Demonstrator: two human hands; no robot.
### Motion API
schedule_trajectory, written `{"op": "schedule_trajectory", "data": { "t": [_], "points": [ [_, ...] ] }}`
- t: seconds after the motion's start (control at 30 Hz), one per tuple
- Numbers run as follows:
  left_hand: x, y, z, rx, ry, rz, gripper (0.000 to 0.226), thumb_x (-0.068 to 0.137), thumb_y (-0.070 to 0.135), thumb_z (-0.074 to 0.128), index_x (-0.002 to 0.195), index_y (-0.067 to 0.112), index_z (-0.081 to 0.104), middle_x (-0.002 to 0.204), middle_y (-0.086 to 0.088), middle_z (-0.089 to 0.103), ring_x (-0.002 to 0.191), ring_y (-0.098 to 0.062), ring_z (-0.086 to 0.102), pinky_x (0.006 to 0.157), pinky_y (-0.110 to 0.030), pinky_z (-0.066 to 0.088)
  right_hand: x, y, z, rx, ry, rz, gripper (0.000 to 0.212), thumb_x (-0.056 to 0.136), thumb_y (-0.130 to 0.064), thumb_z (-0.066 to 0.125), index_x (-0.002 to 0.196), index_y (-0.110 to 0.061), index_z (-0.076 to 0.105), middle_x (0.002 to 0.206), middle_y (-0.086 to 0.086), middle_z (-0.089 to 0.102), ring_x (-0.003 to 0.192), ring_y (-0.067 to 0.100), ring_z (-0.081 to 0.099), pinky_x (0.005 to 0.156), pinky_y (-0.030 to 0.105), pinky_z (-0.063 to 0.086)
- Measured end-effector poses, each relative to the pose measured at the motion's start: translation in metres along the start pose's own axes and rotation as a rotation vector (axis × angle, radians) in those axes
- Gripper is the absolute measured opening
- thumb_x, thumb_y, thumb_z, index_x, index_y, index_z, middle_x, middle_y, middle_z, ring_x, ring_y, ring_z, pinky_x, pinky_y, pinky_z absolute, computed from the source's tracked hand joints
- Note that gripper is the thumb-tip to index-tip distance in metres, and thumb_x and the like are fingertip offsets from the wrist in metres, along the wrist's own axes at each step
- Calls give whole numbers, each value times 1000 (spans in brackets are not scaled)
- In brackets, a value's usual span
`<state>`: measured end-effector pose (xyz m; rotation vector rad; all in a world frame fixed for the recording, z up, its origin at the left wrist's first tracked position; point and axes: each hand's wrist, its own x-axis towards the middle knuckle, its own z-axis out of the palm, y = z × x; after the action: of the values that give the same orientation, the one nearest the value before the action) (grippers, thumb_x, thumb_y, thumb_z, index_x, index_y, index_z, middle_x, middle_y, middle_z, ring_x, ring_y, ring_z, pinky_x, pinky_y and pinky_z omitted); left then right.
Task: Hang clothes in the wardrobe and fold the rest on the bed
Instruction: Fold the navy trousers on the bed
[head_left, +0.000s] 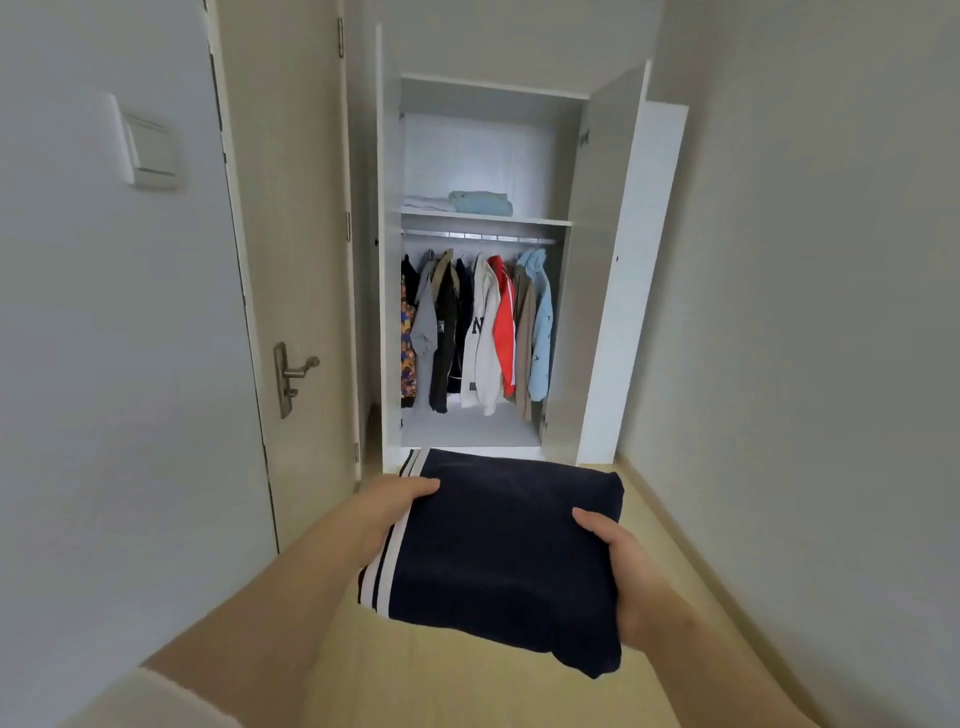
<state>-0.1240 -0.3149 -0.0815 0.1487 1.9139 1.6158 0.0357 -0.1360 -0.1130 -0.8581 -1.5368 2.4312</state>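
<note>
A folded navy garment (493, 551) with white stripes along its left edge is held flat in front of me. My left hand (395, 504) grips its left side, thumb on top. My right hand (618, 551) grips its right side, thumb on top, fingers hidden beneath. Ahead stands the open white wardrobe (389, 260). Several jackets and shirts (478, 332) hang from its rail (478, 236). Two folded items, one white (428, 202) and one pale teal (480, 202), lie on the shelf above the rail.
A closed room door with a metal handle (293, 371) is on the left, beside a wall switch (148, 150). The wardrobe's right door (623, 270) stands open. A plain wall runs along the right. Light wooden floor (467, 675) leads to the wardrobe.
</note>
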Motion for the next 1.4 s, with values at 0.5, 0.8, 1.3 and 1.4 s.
{"op": "schedule_trajectory", "data": {
  "t": [0.5, 0.8, 1.3, 1.4],
  "points": [
    [306, 206, 7, 74, 19, 103, 34, 85, 14, 52, 117, 2, 57, 109, -21, 64, 93, -34, 60, 75, -36, 49, 329, -204, 23, 14, -60, -182, 32, 78, -31, 66, 103, -11, 65, 88, 13, 74, 85, 33, 68, 70, 38, 50],
    [497, 302, 4, 67, 38, 99, 20, 80, 12, 54, 97, 5, 61, 77, -15, 70, 72, -30, 64, 58, -32, 48, 527, -308, 37, -8, -82, -192, 31, 77, -29, 67, 102, -11, 66, 88, 13, 74, 81, 34, 70, 67, 38, 52],
    [878, 507, 27, 2, -33, 246, 22, 83, 14, 56, 101, 5, 64, 93, -18, 69, 85, -32, 64, 74, -37, 51, 875, -520, 45, -60, -66, -284, 35, 75, -33, 67, 104, -12, 68, 93, 14, 73, 77, 32, 72, 65, 35, 52],
    [933, 547, 53, 2, -52, 278, 19, 83, 14, 56, 98, 5, 65, 87, -17, 70, 79, -31, 65, 68, -36, 51, 925, -563, 30, -44, -57, -342, 30, 79, -32, 64, 102, -13, 68, 93, 12, 74, 76, 30, 72, 62, 33, 52]
  ]
}}
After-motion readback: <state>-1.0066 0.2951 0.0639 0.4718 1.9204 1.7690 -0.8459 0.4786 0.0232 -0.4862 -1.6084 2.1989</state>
